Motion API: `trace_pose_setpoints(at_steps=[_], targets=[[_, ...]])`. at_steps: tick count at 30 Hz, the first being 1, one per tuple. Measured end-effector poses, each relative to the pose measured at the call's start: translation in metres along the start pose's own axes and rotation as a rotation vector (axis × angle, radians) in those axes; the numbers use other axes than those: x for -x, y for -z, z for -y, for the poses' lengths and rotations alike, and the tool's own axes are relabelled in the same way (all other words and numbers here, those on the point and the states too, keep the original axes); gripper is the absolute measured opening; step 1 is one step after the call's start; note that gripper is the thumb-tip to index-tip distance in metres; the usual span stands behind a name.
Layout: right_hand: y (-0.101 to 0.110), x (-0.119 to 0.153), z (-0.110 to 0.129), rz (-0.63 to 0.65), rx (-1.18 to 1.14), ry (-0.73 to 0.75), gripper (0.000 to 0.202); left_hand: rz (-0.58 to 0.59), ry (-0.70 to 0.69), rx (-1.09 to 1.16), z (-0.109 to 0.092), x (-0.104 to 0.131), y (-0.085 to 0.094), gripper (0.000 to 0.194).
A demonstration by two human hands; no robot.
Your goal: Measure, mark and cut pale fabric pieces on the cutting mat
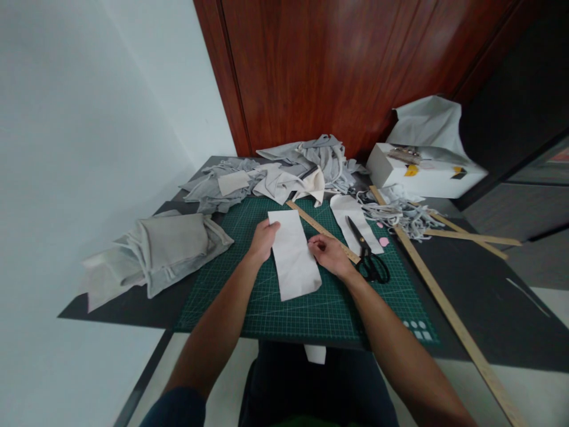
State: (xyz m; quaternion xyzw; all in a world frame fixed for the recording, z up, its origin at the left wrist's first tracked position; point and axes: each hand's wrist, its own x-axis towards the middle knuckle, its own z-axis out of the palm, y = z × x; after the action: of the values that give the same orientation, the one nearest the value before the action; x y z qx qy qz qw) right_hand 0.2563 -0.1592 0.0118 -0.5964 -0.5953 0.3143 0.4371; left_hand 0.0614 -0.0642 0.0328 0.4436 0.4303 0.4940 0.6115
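Note:
A white rectangular fabric piece (pixel 294 258) lies above the green cutting mat (pixel 262 317), its lower right corner rounded. My left hand (pixel 264 238) grips its upper left edge, with the thumb on top. At its right edge is my right hand (pixel 329 254), fingers curled and pinched together against the border; whether they hold the fabric there is hard to make out. Just right of that hand rest black-handled scissors (pixel 365 252), blades pointing away, partly over another white fabric piece (pixel 349 213). A short wooden ruler (pixel 317 224) passes behind my right hand.
Grey fabric heaps (pixel 226 184) line the back of the table. Folded cloth (pixel 173 243) sits at the left. On the right are fabric strips (pixel 400 210), a long wooden ruler (pixel 444 296) past the table edge, pink chalk pieces (pixel 383 241) and a white box (pixel 427 178).

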Motion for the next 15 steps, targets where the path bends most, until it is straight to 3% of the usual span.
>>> trace_pose_setpoints(at_steps=[2,4,9,15], targets=[[0.007,-0.005,-0.007,-0.215,0.207,0.068,0.019,-0.043,0.014,-0.005,0.002,-0.003,0.005,0.031],[0.015,-0.008,-0.015,-0.323,0.412,0.114,0.024,-0.063,0.035,-0.004,0.003,-0.005,0.008,0.030],[0.021,-0.008,-0.024,-0.265,0.715,0.021,0.036,-0.031,0.083,0.021,-0.001,-0.003,0.005,0.036],[0.019,-0.005,-0.013,-0.202,0.807,-0.043,0.033,-0.084,0.040,-0.010,0.000,-0.004,-0.002,0.040]])
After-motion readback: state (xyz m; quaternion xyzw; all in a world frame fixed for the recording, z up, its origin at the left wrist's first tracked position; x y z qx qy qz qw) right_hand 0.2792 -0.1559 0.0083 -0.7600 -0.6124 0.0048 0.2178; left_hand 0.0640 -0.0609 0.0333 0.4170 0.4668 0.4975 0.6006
